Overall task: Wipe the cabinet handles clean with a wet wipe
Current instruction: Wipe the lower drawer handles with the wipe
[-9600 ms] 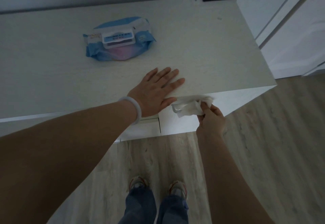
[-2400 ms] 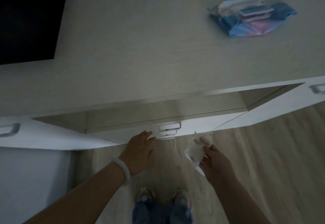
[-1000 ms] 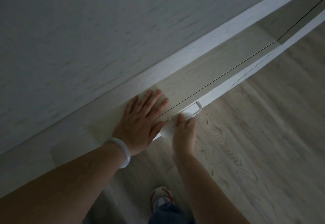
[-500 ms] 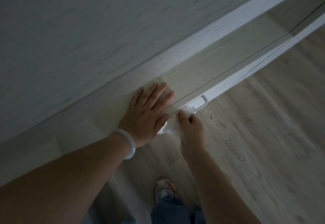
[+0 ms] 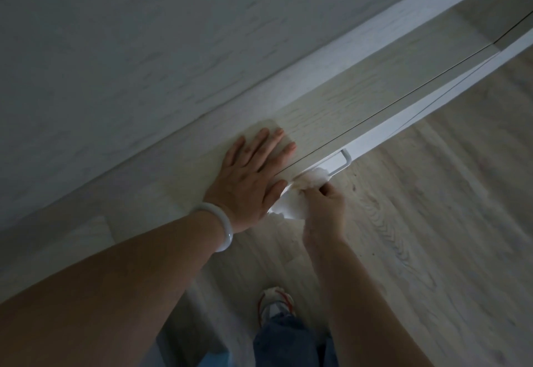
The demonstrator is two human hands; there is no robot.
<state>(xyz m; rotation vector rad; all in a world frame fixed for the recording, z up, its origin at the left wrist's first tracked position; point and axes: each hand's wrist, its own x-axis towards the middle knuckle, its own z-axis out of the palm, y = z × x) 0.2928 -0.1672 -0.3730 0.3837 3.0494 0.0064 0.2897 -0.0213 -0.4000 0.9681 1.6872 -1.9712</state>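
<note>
White wipe (image 5: pixel 311 177) sits bunched on the handle (image 5: pixel 341 163), your right hand (image 5: pixel 324 208) fingers clamped on it; left hand (image 5: pixel 253 174) fingers flat on the desk (image 5: pixel 331 112). Bunching may leave the far end unwiped.

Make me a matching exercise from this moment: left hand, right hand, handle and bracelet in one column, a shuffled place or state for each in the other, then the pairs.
1. left hand
2. right hand
3. handle
4. bracelet

A. partly covered by the wet wipe
B. lies flat on the cabinet top
C. grips the wet wipe
D. sits round the left wrist

Pairs: 1-B, 2-C, 3-A, 4-D
</note>
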